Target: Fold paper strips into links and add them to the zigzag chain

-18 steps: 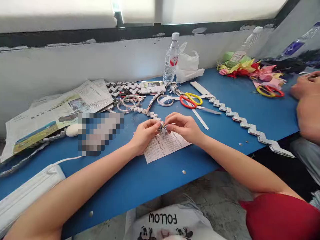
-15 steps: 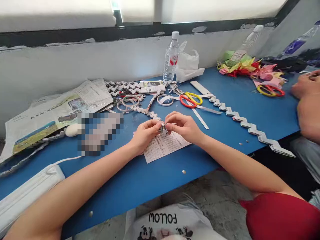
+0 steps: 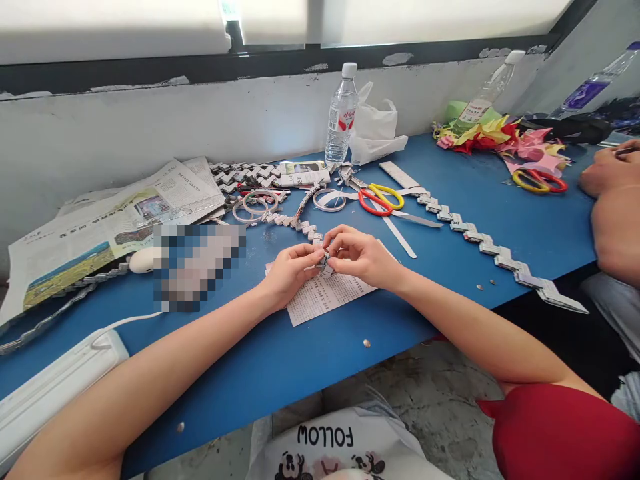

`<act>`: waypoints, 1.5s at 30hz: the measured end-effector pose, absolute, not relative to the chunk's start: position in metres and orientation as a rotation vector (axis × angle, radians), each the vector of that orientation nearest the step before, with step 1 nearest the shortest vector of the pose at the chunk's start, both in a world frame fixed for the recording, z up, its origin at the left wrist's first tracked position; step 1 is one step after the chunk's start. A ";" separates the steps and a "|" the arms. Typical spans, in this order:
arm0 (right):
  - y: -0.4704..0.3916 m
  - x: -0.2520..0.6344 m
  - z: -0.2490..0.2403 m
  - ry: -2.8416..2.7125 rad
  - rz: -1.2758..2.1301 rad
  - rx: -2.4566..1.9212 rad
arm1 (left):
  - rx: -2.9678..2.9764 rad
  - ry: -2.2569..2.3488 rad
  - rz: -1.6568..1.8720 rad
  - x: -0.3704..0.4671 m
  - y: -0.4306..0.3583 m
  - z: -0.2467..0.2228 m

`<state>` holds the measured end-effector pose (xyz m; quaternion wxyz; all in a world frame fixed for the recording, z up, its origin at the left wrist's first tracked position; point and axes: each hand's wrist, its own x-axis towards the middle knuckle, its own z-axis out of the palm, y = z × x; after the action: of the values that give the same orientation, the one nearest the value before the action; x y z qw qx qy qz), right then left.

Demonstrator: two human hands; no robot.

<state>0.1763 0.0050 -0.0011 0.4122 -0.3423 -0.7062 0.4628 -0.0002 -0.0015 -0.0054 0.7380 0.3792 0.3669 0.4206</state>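
Both hands meet over a sheet of newspaper [image 3: 320, 301] on the blue table [image 3: 240, 373]. My left hand [image 3: 290, 272] is closed, its thumb and fingers pinching the end of a folded newspaper chain [image 3: 311, 233]. From the other side my right hand [image 3: 359, 257] pinches the same end, fingers curled. The chain zigzags away behind the hands toward the tape rolls. Fingertips partly hide the piece being worked. Beyond the right hand lie scissors [image 3: 377, 202] with red and yellow handles and white paper strips [image 3: 400, 237].
Another folded paper chain [image 3: 480, 240] stretches along the right. Tape rolls [image 3: 255, 205], newspapers [image 3: 115, 220] and a water bottle [image 3: 342, 117] stand or lie behind. At left is a white power strip [image 3: 60, 393]. Another person's hand [image 3: 613, 167] rests at far right, near more scissors [image 3: 539, 181].
My right hand has shifted slightly left, its fingers still at the chain's end. My left hand has stayed nearly still. The view has moved very slightly.
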 end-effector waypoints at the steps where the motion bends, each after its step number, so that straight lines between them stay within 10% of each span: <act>1: 0.004 0.176 -0.001 -1.790 1.154 -0.868 | 0.838 0.811 0.920 0.000 -0.002 -0.006; 45: 0.010 0.181 -0.002 -1.572 1.279 -0.902 | 1.084 0.971 1.059 0.002 -0.013 -0.006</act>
<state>0.1806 0.0099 -0.0023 0.4454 -0.3641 -0.6343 0.5164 0.0018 -0.0126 -0.0060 0.6215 0.4717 0.4228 0.4610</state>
